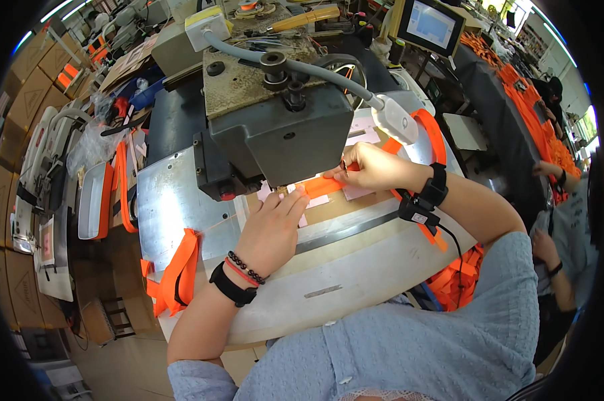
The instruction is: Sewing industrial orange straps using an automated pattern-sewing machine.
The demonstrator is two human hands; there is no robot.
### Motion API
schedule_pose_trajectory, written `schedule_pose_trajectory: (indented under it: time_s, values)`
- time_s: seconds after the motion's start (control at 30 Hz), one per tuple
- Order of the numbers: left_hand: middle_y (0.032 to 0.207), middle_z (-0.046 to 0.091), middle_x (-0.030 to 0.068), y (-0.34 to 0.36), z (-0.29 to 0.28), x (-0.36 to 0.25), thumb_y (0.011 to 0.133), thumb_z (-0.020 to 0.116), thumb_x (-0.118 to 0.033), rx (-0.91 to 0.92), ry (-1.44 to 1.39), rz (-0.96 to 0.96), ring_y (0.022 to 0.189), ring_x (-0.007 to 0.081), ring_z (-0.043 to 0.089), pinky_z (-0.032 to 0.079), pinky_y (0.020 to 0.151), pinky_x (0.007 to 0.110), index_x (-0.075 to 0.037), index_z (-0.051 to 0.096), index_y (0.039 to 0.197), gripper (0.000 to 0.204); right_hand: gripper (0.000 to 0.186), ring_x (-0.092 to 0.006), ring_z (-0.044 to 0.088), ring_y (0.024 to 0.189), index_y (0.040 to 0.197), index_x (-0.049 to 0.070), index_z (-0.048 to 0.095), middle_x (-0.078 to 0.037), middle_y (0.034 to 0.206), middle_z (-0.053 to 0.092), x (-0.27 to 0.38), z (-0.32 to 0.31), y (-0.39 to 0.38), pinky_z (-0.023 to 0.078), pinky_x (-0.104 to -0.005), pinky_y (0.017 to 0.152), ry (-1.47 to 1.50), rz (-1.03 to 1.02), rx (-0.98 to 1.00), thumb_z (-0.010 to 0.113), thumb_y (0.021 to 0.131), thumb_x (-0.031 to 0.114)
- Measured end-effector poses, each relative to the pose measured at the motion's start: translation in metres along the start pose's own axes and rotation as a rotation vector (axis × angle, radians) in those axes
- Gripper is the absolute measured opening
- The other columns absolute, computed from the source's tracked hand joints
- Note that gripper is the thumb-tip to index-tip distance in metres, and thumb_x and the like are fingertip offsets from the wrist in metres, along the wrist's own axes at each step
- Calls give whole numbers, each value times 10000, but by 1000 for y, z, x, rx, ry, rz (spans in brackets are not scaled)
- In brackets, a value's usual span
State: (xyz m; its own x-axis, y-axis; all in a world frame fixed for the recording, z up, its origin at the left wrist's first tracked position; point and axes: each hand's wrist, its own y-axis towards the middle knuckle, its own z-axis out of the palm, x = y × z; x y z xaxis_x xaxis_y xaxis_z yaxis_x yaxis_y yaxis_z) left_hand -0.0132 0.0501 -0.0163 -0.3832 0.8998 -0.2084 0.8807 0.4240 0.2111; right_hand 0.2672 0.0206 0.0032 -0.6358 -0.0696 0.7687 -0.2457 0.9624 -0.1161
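Observation:
An orange webbing strap (pixel 323 186) lies across the work plate below the dark head of a sewing machine (pixel 282 134). My left hand (pixel 273 227) is palm down, its fingertips closed against the strap's left end, close under the machine head. My right hand (pixel 375 168) pinches the strap farther right with thumb and fingers. A small dark bit shows by those fingertips, too small to name. Pink and tan template pieces (pixel 358 192) lie under and around the strap. The needle area is hidden behind the machine head.
Orange straps (pixel 178 274) hang over the table's left edge, and more lie in a heap (pixel 457 277) at the lower right. A grey cable with a white lamp (pixel 394 120) arches over my right hand. A screen (pixel 429 27) stands behind. At far right, another person's hand (pixel 549 169) is near orange straps.

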Motion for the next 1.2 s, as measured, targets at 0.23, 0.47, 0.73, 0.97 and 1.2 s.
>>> schedule_pose_trajectory:
  time_s: [0.23,0.47,0.73,0.97,1.2]
  values:
    - [1397,576,139,-1,-2,-3,795,568,-3,23,-26,-28,1075,309,567,437,971,436,-24,528,1343,551,205,-129,708,886,1060,-69,734,-136,1042,771,4,7,4,546,-288,776,-28,27,-30,641,926,55]
    - [1356,569,189,-6,-10,-6,775,580,14,35,-66,-7,1063,325,584,440,986,453,-2,535,1287,514,178,-193,712,838,961,-63,723,-142,971,742,12,9,2,561,-318,768,6,62,-43,641,877,70]
    - [1376,564,144,-3,-12,-13,777,623,-22,53,29,51,1089,290,579,478,948,430,-10,550,1326,554,197,-141,704,615,983,-79,699,-112,904,721,14,12,1,573,-261,600,111,91,-31,601,907,74]
    - [1400,558,141,-2,-8,-13,786,616,-42,42,53,36,1097,289,570,473,968,436,-22,531,1378,599,219,-146,698,601,1028,-75,709,-129,889,732,11,16,3,572,-275,597,110,102,-42,611,911,83]
    - [1415,547,147,-2,-3,-10,800,610,-46,28,57,14,1121,312,566,463,997,441,-12,504,1403,613,225,-160,695,585,1046,-65,718,-139,903,743,20,16,3,569,-288,588,129,133,-49,624,909,86]
